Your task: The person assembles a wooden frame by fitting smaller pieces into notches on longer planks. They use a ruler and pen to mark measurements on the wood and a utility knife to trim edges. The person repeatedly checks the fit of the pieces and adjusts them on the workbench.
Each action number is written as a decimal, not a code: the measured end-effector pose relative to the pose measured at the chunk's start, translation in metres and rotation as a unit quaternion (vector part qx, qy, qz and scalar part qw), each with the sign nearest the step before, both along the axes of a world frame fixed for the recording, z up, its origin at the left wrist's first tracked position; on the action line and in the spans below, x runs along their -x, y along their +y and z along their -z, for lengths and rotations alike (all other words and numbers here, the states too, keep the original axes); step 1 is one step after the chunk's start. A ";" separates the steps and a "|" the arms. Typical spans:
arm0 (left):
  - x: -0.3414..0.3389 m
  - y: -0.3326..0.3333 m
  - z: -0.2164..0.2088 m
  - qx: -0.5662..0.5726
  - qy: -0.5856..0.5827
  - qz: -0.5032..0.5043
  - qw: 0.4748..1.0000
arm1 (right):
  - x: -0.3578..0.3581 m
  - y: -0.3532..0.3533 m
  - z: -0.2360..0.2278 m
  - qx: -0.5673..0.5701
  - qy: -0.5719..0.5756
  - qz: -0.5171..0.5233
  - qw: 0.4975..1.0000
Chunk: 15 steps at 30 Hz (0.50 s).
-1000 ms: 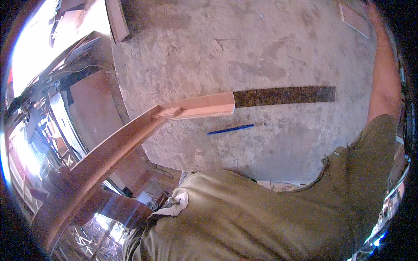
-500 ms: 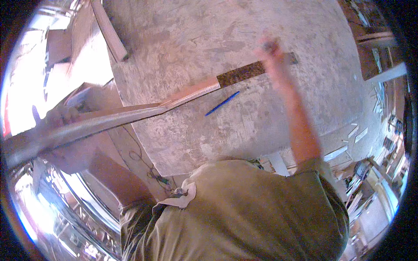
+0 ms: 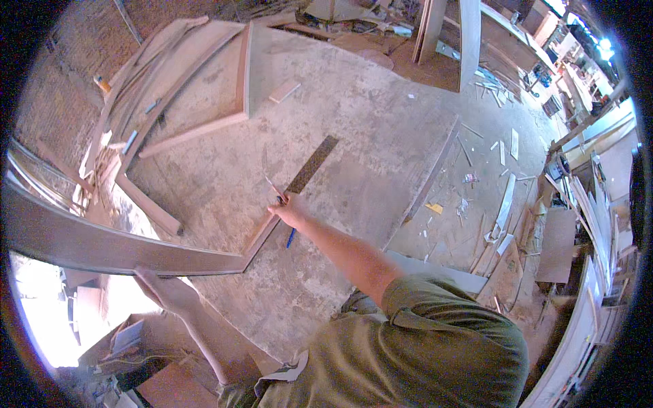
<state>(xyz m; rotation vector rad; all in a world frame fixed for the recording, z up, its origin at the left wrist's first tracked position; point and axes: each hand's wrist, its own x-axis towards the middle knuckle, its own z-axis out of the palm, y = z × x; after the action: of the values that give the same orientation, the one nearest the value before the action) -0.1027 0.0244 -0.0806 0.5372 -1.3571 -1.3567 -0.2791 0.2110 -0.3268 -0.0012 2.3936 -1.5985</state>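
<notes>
A long curved wooden piece (image 3: 115,238) comes in from the left and bends into a short wooden leg (image 3: 258,238) over the table (image 3: 354,197). My left hand (image 3: 166,292) holds the curved piece at its lower edge, with part of its fingers hidden. My right hand (image 3: 289,209) is closed round a slim pointed tool (image 3: 273,186), its tip upward; the exact kind is unclear. This hand is at the far end of the short leg. From there a dark speckled strip (image 3: 313,163) runs away across the table. Beside the leg lies a blue pen (image 3: 291,238).
An angled wooden frame part (image 3: 197,134) and a small block (image 3: 284,91) lie at the far left of the table. A board (image 3: 435,166) runs along its right edge. Offcuts (image 3: 503,207) litter the floor at right. Upright boards (image 3: 469,44) stand beyond.
The view has swung, showing more of the far table and floor. My right hand has moved from the strip's far part to its near end. The left hand still holds the wooden piece.
</notes>
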 end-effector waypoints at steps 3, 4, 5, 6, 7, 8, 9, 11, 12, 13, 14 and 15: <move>-0.010 0.014 -0.001 0.069 -0.036 0.048 0.996 | -0.002 0.005 0.000 0.016 -0.004 0.014 1.000; -0.006 0.029 -0.003 0.092 -0.083 0.010 0.992 | 0.003 0.014 0.004 -0.012 -0.009 0.017 1.000; -0.008 0.035 0.000 0.163 -0.097 -0.054 0.980 | 0.004 0.017 0.006 -0.031 -0.019 0.015 0.999; -0.016 0.038 0.013 0.229 -0.110 -0.117 0.960 | 0.000 0.019 0.012 0.019 0.013 0.041 0.999; -0.031 0.041 0.014 0.301 -0.123 -0.192 0.926 | -0.001 0.009 0.011 0.014 0.009 0.024 1.000; -0.068 0.041 0.006 0.332 -0.189 0.024 0.924 | -0.001 0.006 0.015 0.001 0.004 0.017 1.000; -0.069 0.059 0.021 0.366 -0.188 0.097 0.906 | 0.005 0.007 0.020 -0.012 -0.001 0.010 1.000; -0.061 0.095 0.052 0.395 -0.203 0.160 0.881 | -0.004 0.002 0.006 0.023 -0.012 -0.006 1.000; -0.041 0.117 0.069 0.399 -0.217 0.162 0.876 | -0.004 -0.001 0.010 -0.007 -0.004 -0.008 1.000; -0.017 0.127 0.063 0.359 -0.302 0.237 0.851 | -0.006 0.000 0.019 -0.040 0.000 -0.006 0.999; 0.006 0.128 0.072 0.309 -0.365 0.254 0.841 | 0.000 -0.002 0.043 0.039 0.042 0.038 0.998; 0.028 0.123 0.099 0.258 -0.426 0.268 0.825 | 0.011 -0.006 0.080 0.120 0.084 0.083 0.986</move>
<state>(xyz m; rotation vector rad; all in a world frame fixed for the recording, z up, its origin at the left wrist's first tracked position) -0.1311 0.1475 -0.1792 0.4020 -2.6785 -1.0958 -0.2899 0.2052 -0.4073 0.0189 2.3583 -2.0320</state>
